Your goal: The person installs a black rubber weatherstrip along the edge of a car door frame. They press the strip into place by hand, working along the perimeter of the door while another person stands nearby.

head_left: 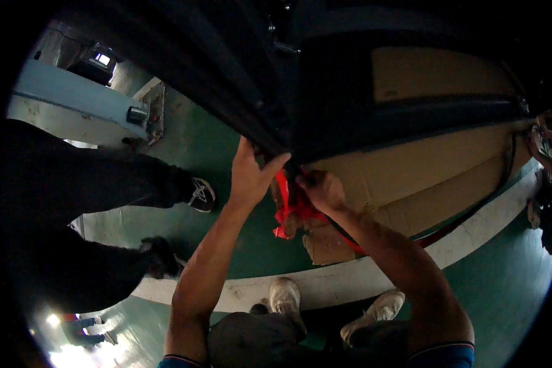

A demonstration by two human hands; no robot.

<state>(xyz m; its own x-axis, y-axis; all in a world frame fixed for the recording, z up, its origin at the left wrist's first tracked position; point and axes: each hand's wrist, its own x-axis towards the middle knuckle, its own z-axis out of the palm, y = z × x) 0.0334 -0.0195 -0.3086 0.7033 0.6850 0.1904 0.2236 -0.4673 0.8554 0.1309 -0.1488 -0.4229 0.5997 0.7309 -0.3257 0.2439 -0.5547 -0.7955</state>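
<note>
My left hand (251, 175) grips the lower end of a long dark beam-like part (245, 104), with its thumb across the near side and its fingers mostly hidden behind. Close on its right, my right hand (325, 191) is closed, its fingers curled at a small dark piece by the beam's end. What exactly it pinches is too dark to make out. Below and between both hands hangs crumpled bright red material (286, 211). Brown cardboard (423, 178) lies just beyond my right hand, under a dark frame.
A person in dark trousers (104, 178) stands at the left, one dark shoe (201, 195) pointing toward my left arm. Behind them is a pale metal beam (73, 101) with an end plate. A white stripe (331, 282) curves across the green floor (245, 251) by my shoes.
</note>
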